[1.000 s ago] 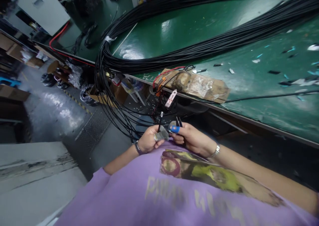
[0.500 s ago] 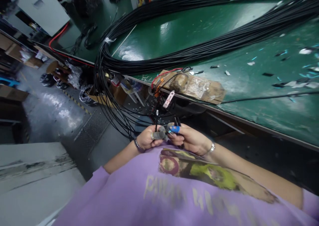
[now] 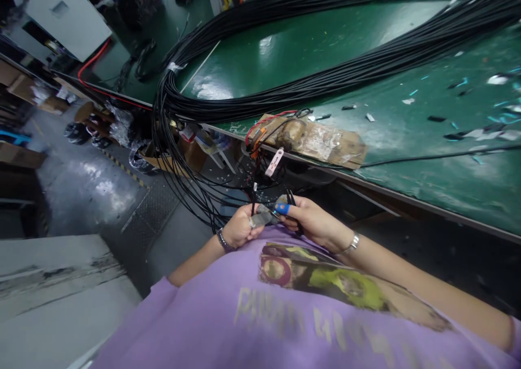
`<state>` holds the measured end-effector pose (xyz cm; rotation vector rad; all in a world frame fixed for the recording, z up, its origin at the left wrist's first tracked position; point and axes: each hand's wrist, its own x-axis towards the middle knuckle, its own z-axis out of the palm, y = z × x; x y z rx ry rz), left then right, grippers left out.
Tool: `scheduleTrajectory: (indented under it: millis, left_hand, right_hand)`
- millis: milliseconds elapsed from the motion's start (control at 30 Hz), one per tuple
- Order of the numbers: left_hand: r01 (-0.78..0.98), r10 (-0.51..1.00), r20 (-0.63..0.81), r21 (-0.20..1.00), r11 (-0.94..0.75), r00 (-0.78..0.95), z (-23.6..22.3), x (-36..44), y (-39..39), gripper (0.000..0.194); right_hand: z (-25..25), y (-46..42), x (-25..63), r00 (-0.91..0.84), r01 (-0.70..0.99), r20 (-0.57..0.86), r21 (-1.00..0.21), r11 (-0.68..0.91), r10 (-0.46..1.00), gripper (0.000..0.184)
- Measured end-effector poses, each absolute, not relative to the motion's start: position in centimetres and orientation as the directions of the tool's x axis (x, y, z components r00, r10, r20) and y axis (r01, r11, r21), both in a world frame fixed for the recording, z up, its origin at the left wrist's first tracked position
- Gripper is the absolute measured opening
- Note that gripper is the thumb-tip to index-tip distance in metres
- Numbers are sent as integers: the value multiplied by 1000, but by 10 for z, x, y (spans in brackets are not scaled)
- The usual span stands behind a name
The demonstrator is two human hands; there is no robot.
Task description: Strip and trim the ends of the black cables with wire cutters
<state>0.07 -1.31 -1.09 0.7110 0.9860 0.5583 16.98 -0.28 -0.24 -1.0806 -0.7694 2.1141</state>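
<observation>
My left hand (image 3: 238, 229) is closed in front of my shirt, grey wrapping on its thumb and fingers. It pinches a thin black cable (image 3: 253, 206), which rises from the fingers toward the bench edge. Close beside it, my right hand (image 3: 319, 223) is closed around a small black two-pronged tool (image 3: 290, 197); its exact kind is unclear. Blue tape (image 3: 282, 209) covers the right thumb. Between the fingertips a small bright blue bit shows at the cable end, mostly hidden by the fingers.
A large bundle of black cables (image 3: 252, 107) loops over the green bench (image 3: 325, 27) and hangs off its edge. A taped cardboard piece (image 3: 325, 144) with red and orange wires lies at the edge, near a pinkish tag (image 3: 274, 163). Offcuts litter the bench. Boxes stand below left.
My right hand has shifted slightly, its wrist moving a little to the right, and the tool's prongs have turned. The left hand stays nearly in place, still pinching the cable.
</observation>
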Motion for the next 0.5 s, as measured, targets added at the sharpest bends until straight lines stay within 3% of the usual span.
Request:
scheduleTrajectory:
  millis: [267,400,500]
  left_hand:
    - [-5,721,-578,779,627,383,-2,3,-13,45]
    - [68,744,-583,800,597,326,-3,3,-15,38]
    - [37,767,-568,810,586,298,-5,2,-15,34]
  right_hand:
    - [-5,-3,171,-499,-213,-464,-753,-623,732,43]
    - [5,-1,173,-389,70,-296,-954,-292,872,36]
    - [12,-1,176,-382,262,-158,-963,-57,911,24]
